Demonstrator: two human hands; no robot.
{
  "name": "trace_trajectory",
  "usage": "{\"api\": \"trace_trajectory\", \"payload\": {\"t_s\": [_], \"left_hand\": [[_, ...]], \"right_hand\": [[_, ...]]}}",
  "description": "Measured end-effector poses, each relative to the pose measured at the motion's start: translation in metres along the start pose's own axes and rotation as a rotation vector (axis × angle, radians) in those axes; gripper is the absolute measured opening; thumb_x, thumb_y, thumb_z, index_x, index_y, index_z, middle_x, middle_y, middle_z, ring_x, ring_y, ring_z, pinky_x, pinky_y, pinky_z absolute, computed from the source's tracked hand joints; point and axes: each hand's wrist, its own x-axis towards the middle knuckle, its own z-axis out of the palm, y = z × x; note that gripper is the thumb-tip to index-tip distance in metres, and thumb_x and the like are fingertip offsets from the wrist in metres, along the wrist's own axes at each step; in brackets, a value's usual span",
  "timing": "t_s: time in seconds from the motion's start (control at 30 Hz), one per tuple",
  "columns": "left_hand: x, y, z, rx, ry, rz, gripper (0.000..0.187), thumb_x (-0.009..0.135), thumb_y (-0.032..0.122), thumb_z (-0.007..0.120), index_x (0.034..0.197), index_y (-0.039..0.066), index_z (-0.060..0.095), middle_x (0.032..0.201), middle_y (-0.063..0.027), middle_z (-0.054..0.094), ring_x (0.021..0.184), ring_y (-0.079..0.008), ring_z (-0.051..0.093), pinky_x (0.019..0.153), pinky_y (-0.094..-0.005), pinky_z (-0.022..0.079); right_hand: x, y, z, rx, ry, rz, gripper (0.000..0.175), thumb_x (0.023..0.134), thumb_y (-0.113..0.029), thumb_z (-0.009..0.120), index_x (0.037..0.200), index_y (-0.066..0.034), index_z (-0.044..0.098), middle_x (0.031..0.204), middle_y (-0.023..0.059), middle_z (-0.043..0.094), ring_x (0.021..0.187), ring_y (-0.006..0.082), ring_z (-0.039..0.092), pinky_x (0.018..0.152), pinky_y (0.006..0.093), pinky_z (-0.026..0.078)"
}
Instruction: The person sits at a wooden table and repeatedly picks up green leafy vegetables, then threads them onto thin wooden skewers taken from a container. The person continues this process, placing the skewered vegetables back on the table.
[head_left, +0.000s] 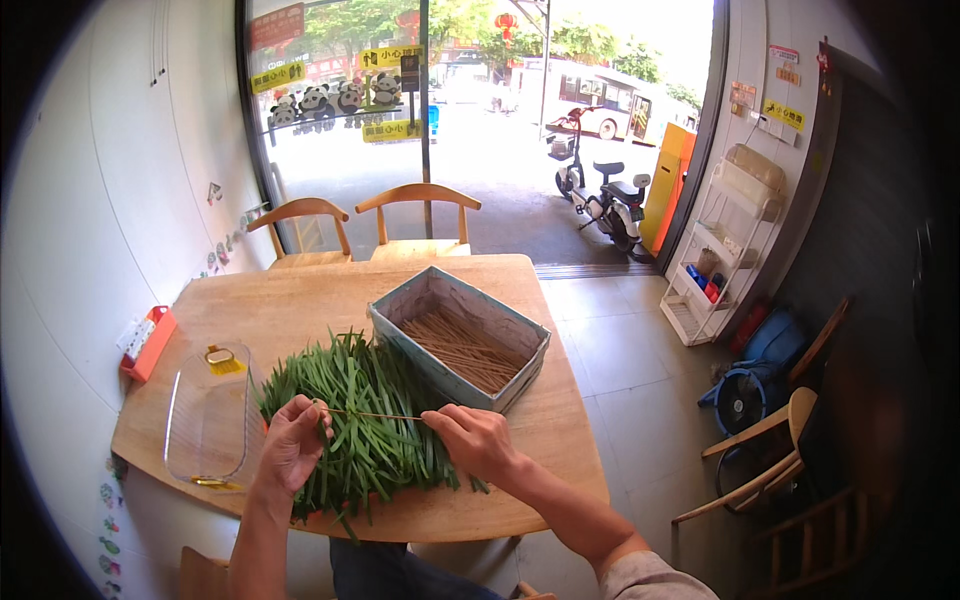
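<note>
A heap of long, flat green leaves, apparently garlic chives (375, 442), lies before me on the wooden table. Above it, a thin bamboo skewer (379, 415) stretches almost level between my hands. My right hand (472, 439) grips its right end. At the other end, my left hand (296, 442) pinches with thumb and fingers, and a bit of green leaf shows at the skewer's tip. My fingers partly hide whether the leaf is pierced. Just behind the heap stands a worn rectangular box (457, 337) holding many loose brown sticks (465, 349). Orange edges peek out beneath the leaves.
On the left of the wooden table (300, 300) sits a clear plastic tray (206, 427) with gold handles. An orange holder (150, 345) stands against the wall. Two wooden chairs (418, 196) face me across the table. A white shelf rack (720, 247) and blue fan (739, 401) stand right.
</note>
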Motion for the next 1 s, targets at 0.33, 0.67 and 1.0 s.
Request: {"api": "trace_trajectory", "payload": {"t_s": [0.33,0.67,1.0], "left_hand": [[0.004,-0.008,0.012,0.342,0.132,0.127,0.016,0.097,-0.001,0.08,0.105,0.008,0.07,0.093,0.0025,0.071,0.083,-0.0049,0.066,0.076,-0.0195,0.054],[0.003,-0.008,0.03,0.968,0.167,0.454,0.021,0.095,0.007,0.083,0.113,0.004,0.072,0.095,-0.0031,0.073,0.084,-0.0136,0.07,0.079,-0.0291,0.057],[-0.02,0.009,0.029,1.969,-0.529,0.621,0.043,0.085,-0.002,0.065,0.122,0.016,0.079,0.116,-0.0103,0.071,0.108,-0.0298,0.069,0.091,-0.041,0.06]], "right_hand": [[-0.001,0.0,0.001,-0.007,0.009,-0.005,0.037,0.079,0.004,0.073,0.115,-0.0065,0.073,0.092,0.005,0.07,0.074,0.0238,0.073,0.062,0.035,0.058],[0.006,0.001,-0.004,0.016,0.102,0.113,0.023,0.089,0.002,0.07,0.11,-0.0072,0.071,0.086,0.0063,0.066,0.072,0.0262,0.07,0.061,0.0371,0.057],[0.009,-0.003,-0.001,-0.063,0.117,0.246,0.01,0.098,-0.008,0.074,0.106,-0.0097,0.069,0.079,0.0051,0.061,0.066,0.0257,0.067,0.053,0.0374,0.052]]}}
